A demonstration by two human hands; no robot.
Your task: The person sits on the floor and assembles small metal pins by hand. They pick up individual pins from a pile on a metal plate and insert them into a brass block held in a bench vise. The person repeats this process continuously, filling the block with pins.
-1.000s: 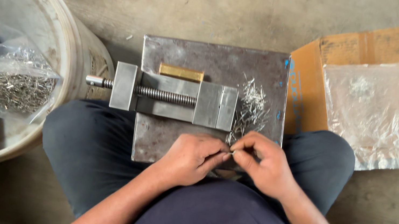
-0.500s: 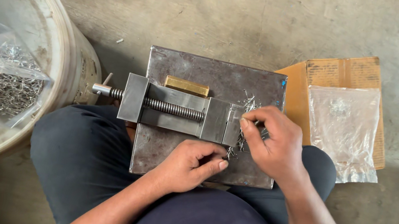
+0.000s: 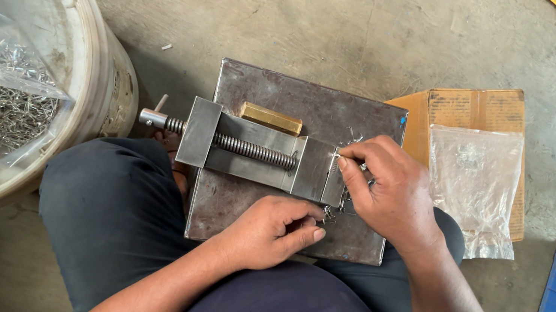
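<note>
Pinching a small metal pin (image 3: 334, 155) in the right hand (image 3: 385, 194) at the vise (image 3: 256, 151) on the steel plate's (image 3: 281, 96) right edge, left hand (image 3: 272, 233) curling loosely at its near edge, clear bag (image 3: 475, 185) lying on brown cardboard (image 3: 469, 106) beside.

— What's the right hand (image 3: 392, 199) got?
— A small silvery metal piece (image 3: 334, 155), thin and short, pinched between thumb and forefinger and lying level against the top of the vise (image 3: 256, 152), at the 3 o'clock end.
— And the vise?
— Grey steel, lying flat along the 9-to-3 line on a dark metal plate (image 3: 288, 97) across the person's lap. Its threaded screw shows in the middle, and the handle end pokes out at 9 o'clock.
— The left hand (image 3: 272, 233)?
— Curled at 6 o'clock of the vise, fingertips pinching more small silvery bits (image 3: 328, 217); how many, I can't tell.
— Any loose ones?
— A few lie on the plate around the right hand.
</note>
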